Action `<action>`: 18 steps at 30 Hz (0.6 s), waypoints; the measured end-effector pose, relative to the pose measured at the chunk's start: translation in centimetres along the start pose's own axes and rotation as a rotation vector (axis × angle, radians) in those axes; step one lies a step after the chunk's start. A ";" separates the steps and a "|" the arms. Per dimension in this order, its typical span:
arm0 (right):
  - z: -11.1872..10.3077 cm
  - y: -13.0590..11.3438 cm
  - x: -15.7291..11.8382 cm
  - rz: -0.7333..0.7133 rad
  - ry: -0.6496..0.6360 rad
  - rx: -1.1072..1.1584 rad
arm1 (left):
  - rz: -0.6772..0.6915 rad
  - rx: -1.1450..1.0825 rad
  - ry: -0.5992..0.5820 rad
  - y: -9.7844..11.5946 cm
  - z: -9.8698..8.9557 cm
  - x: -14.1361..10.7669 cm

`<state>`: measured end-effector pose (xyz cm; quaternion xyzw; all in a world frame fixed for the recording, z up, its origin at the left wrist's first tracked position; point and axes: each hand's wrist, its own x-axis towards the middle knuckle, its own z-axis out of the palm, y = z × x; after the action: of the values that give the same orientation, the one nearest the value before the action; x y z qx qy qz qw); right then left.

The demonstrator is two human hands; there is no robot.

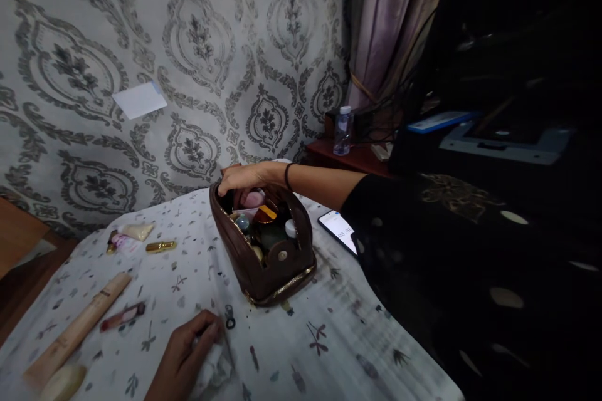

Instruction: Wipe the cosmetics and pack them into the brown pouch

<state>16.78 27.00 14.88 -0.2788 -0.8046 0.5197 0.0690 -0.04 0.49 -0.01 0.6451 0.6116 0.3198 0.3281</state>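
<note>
A brown makeup bag (235, 260) with a gold zipper stands unzipped on the patterned white sheet. My right hand (249, 180) grips its far end, the thumb over the rim and the other fingers down inside, partly hidden. Among the contents are a pink round item (254, 198), an orange-and-dark item (267, 213) and a white-capped container (291, 229). In front of the bag, at the lower middle, my left hand (185, 351) rests with curled fingers on a crumpled white piece (214, 373), tissue or thin plastic.
Left on the sheet lie a gold tube (161, 246), a small packet (136, 231), a lip gloss tube (123, 317), a long beige tube (79, 332) and a pale oval item (66, 383). A lit phone (337, 229) lies right of the bag. Behind stands a bottle (343, 131).
</note>
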 end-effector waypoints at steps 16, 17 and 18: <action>-2.2 0.7 3.2 0.172 -0.358 -0.062 | -0.001 -0.003 -0.078 -0.9 -0.3 -0.1; -1.9 1.0 3.5 0.160 -0.358 -0.141 | 0.002 0.003 -0.082 -1.0 -0.4 -0.1; -1.6 1.3 3.9 0.145 -0.353 -0.210 | 0.003 0.008 -0.082 -1.0 -0.4 -0.1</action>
<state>14.63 30.71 13.76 -0.2463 -0.8318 0.4774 -0.1397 -0.95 0.44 -0.61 0.6598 0.5979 0.2913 0.3497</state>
